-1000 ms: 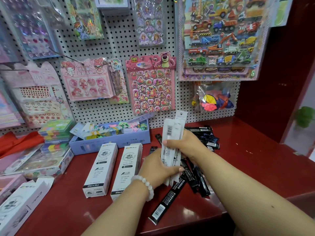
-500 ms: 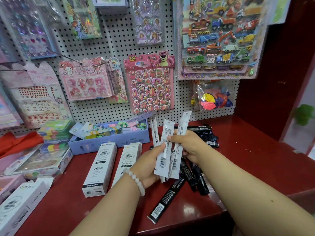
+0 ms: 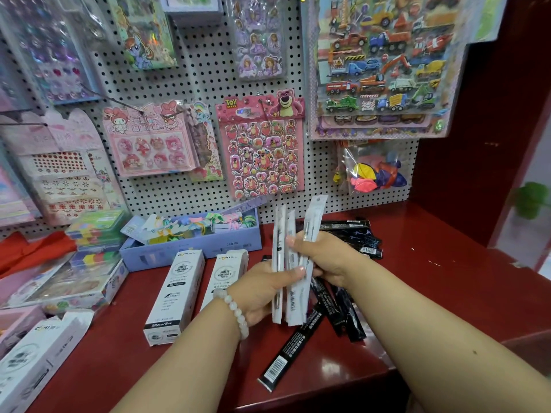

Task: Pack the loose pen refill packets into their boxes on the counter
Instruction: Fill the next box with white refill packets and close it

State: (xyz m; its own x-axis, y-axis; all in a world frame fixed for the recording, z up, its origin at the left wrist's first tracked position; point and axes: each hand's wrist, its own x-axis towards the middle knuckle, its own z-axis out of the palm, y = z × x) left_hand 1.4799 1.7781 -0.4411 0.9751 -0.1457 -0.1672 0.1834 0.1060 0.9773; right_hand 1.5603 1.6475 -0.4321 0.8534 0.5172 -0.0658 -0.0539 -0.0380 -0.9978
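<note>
Red counter (image 3: pixel 432 278) | both hands still grip white refill packets (image 3: pixel 293 263) | packets fanned wider than before

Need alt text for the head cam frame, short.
Both hands, left hand and right hand, hold a fan of white packets above a red counter. Black packets lie loose beneath, and two white boxes stand to the left below a pegboard.
</note>
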